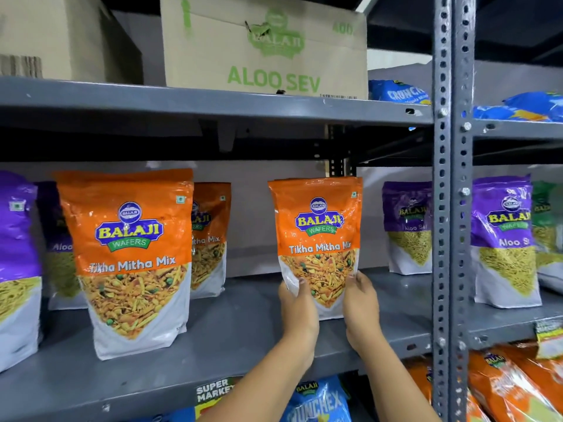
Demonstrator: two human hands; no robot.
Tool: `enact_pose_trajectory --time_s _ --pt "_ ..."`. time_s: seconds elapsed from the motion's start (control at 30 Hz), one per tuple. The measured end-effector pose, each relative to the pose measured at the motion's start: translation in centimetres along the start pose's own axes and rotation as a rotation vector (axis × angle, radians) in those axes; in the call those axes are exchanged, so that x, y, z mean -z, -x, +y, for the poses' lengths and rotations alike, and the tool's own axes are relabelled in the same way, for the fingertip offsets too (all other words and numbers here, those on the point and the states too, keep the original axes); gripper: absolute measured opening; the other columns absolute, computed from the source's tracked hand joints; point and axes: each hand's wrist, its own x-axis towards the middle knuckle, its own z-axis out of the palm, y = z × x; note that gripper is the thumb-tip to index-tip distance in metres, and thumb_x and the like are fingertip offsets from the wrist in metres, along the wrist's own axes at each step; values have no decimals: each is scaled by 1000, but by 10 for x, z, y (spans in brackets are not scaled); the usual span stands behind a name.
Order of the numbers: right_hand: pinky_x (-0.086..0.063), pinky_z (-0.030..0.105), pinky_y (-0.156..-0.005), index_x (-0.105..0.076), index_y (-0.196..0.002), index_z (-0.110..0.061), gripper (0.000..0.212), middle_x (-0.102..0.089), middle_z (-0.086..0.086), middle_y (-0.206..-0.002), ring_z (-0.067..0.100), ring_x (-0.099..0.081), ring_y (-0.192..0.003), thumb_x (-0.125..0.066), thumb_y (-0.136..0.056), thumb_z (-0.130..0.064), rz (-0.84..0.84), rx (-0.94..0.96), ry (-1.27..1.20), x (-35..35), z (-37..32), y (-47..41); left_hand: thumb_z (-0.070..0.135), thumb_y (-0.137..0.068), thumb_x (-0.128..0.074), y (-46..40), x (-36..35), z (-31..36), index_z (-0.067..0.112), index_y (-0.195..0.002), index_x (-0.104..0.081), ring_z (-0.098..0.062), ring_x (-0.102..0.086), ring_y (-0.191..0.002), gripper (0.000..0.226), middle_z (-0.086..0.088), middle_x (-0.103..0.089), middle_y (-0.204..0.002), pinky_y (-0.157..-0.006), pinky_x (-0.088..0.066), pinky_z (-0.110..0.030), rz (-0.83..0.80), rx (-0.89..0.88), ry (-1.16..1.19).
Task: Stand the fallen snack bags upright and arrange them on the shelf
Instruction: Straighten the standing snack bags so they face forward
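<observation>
An orange Tikha Mitha Mix bag (316, 239) stands upright on the grey middle shelf (237, 327). My left hand (297, 312) grips its lower left edge and my right hand (361, 306) grips its lower right edge. A second orange bag edge shows just behind it. Another orange Tikha Mitha Mix bag (131, 257) stands upright at the shelf's front left, with a third orange bag (208, 239) upright behind it. Purple Aloo Sev bags (406, 226) stand at the back right and at the far left (16, 263).
A perforated steel upright (452, 208) divides this bay from the right one, where a purple bag (504, 242) stands. Cardboard boxes (265, 47) sit on the upper shelf. Blue and orange bags (502, 388) lie on the lower shelf.
</observation>
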Motion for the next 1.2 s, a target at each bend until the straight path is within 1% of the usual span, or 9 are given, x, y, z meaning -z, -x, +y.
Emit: enact_pose_trajectory --time_s 0.07,0.17,0.3,0.4,0.5,0.6,0.7,0.77,1.2 --pt "-42 32 -83 -58 -127 -12 32 -63 7 -117 21 -57 -102 -42 -103 -26 15 -11 -9 0 1 -1 29 -101 -42 -2 5 4 15 -136 -46 -18 -60 -114 38 -5 -61 -131 -78 -48 -23 1 41 3" --pt "-46 40 -94 -54 -134 -9 40 -63 10 -128 26 -58 -112 -47 -100 -27 72 -31 -17 1 4 -5 37 -100 -42 5 33 28 20 -146 -41 -20 -49 -134 50 3 -47 -150 -104 -41 -29 3 19 4" --pt "-42 46 -102 -54 -132 -5 45 -60 20 -132 38 -55 -124 -48 -96 -33 261 145 141 -3 -6 16 28 -102 -44 31 112 62 38 -143 -40 -2 -31 -145 42 18 -33 -157 -117 -25 -23 174 -467 -22" --pt "-46 39 -92 -59 -123 -4 37 -63 17 -120 32 -58 -113 -49 -96 -26 299 402 118 -30 -26 62 22 -102 -45 24 186 77 30 -150 -36 9 -26 -145 49 27 -27 -157 -115 -28 -21 367 -748 -29" --pt "-41 9 -93 -61 -123 -11 26 -62 4 -123 8 -54 -112 -51 -101 -18 -144 316 37 -92 -30 115 25 -104 -41 3 248 84 27 -155 -24 6 -37 -138 54 21 -30 -157 -100 -36 -8 470 -622 32" --pt "-38 31 -112 -56 -123 -31 26 -55 -5 -136 9 -51 -121 -44 -102 -38 -570 39 47 -149 -21 148 57 -94 -40 -17 287 73 23 -150 -40 -10 -45 -133 65 8 -46 -148 -108 -33 -28 431 -337 -61" --pt "-32 21 -104 -41 -139 -33 40 -42 -17 -131 -1 -41 -119 -28 -104 -46 -738 18 131 -171 -24 166 76 -80 -39 -22 298 63 26 -143 -51 -17 -50 -135 82 3 -54 -146 -116 -34 -46 261 -170 -88" --pt "-31 13 -97 -39 -133 -38 34 -41 -24 -129 -7 -41 -119 -25 -103 -48 -774 44 140 -171 -25 171 71 -85 -35 -19 294 65 26 -147 -46 -15 -45 -139 77 5 -50 -149 -119 -30 -46 214 -174 -151" --pt "-36 24 -88 -43 -144 -26 53 -55 -14 -124 -1 -50 -97 -34 -99 -54 -489 -38 18 -159 -17 166 92 -60 -36 -13 254 69 34 -151 -34 -16 -41 -141 107 6 -46 -152 -119 -29 -44 -96 -67 -184"
